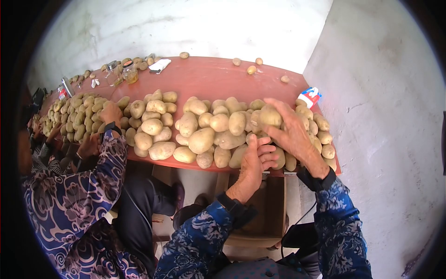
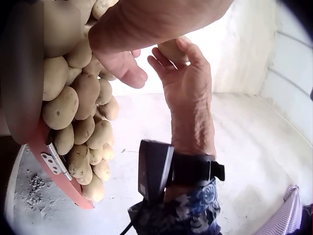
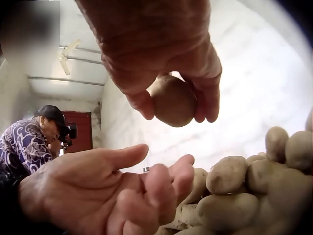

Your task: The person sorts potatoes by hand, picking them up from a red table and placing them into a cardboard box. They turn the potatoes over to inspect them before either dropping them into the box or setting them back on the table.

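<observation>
A potato [image 1: 271, 116] is gripped between the thumb and fingers of my right hand [image 1: 297, 139], above the right part of the potato pile. In the right wrist view the held potato [image 3: 173, 101] hangs in the fingers of my right hand [image 3: 166, 63]. Below it, my left hand [image 3: 107, 196] is palm up with fingers loosely bent, holding nothing. The head view has my left hand [image 1: 253, 167] at the table's front edge, near potatoes [image 1: 223, 156]. In the left wrist view, my right hand [image 2: 188, 88] holds the potato [image 2: 172, 51] beyond my left hand [image 2: 142, 34].
The red table [image 1: 209, 69] bears long piles of potatoes [image 1: 83, 114], glass jars [image 1: 130, 74] and a red-and-blue packet [image 1: 310, 96]. On the left another person in a patterned sleeve [image 1: 109, 153] reaches into the potatoes. An open drawer [image 1: 260, 214] is under the table.
</observation>
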The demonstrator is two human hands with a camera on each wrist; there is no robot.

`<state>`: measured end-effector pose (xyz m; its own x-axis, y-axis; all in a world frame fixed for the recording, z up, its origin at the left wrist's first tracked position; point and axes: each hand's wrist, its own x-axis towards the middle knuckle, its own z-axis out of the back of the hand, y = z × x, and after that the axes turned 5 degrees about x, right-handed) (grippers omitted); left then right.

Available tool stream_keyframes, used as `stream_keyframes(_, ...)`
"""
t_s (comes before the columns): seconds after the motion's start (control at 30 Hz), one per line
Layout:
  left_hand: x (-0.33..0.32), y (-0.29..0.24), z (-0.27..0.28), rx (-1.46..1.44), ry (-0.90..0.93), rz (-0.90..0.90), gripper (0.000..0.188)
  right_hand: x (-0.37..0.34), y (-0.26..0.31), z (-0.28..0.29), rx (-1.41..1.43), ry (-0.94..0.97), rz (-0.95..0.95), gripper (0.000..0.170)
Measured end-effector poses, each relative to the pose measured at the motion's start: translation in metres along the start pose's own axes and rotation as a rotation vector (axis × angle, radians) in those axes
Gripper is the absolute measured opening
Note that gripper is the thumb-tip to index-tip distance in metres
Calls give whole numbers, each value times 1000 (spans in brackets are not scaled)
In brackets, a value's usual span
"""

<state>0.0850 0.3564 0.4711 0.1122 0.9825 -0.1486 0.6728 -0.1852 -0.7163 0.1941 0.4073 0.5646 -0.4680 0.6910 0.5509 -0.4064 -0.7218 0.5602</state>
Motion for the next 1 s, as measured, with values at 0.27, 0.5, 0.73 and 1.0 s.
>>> stream_keyframes(0.27,-2,1,7,37,-104,-17,52,42,-34,-32,-78,-18,-135,52)
stream_keyframes(0.5,-3,3,16,27,-110,-58,50,62,-62,-63,-136,-48,-183,50)
stream_keyframes(0.73,-2,-2,14,23,-130,-53,47,74,-105,-76,-257,192,-277,37)
stream_keyframes(1.0,-3,-3,10,32,-129,-35,46,75,-100,-64,-253,172,-437,37)
